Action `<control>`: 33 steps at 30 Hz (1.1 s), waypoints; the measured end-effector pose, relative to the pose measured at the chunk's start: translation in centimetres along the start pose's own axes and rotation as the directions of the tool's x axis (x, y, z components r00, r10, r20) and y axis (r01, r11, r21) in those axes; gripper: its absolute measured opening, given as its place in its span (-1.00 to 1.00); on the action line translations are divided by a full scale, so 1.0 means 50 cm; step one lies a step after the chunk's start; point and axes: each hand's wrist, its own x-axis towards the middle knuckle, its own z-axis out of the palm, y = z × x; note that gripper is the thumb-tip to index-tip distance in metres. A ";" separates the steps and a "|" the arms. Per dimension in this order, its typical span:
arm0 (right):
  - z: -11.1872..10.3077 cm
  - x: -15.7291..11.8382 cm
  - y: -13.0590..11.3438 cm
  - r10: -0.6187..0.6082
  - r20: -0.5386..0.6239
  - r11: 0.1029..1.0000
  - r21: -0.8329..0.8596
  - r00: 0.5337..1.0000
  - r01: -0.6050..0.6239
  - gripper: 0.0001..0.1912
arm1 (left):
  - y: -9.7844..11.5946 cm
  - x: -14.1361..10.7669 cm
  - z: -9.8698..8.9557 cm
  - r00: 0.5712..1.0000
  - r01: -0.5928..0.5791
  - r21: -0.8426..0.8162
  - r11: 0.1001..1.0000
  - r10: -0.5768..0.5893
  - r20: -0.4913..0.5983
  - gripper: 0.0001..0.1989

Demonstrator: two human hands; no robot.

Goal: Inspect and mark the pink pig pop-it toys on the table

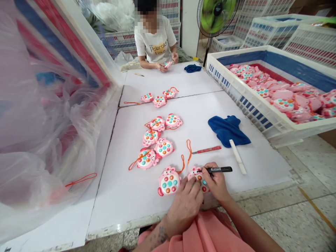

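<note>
My left hand (184,206) grips a pink pig-shaped toy (197,175) with coloured round buttons, covering much of its face. My right hand (216,183) holds a black marker (219,169) with its tip at that toy's upper edge. Just left of my left hand lies a matching toy (169,182) with an orange cord (181,164). Farther up the white table (131,196) lie several more such toys (164,147). Beyond the marker are a red-handled blade (207,149), a white strip (237,156) and a blue cloth (228,130).
A white crate (262,108) full of pink toys stands along the table's right side. Across the table, a person (154,43) handles a toy. A large plastic bag (44,140) hangs at the left. Stacked crates (273,33) and a green fan (216,15) stand behind.
</note>
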 end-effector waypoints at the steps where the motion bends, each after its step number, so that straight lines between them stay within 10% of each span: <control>1: 0.000 0.000 0.000 -0.001 -0.002 1.000 -0.002 1.000 0.001 -0.89 | 0.000 0.000 0.000 1.000 0.002 0.000 1.000 -0.002 -0.001 -0.79; 26: -0.010 -0.002 -0.018 0.055 -0.152 0.996 0.078 0.987 -0.043 -0.89 | -0.019 -0.017 -0.024 0.991 0.041 -0.141 0.989 -0.059 -0.121 -0.85; 30: -0.012 -0.027 -0.065 0.091 -0.195 0.984 0.167 0.977 -0.059 -0.86 | -0.057 -0.063 -0.037 0.886 0.297 -0.259 0.919 -0.366 -0.284 -0.87; 33: 0.006 -0.051 -0.093 0.062 0.021 0.963 0.261 0.998 -0.065 -0.86 | -0.079 -0.095 -0.031 0.771 0.511 -0.302 0.805 -0.584 -0.253 -0.70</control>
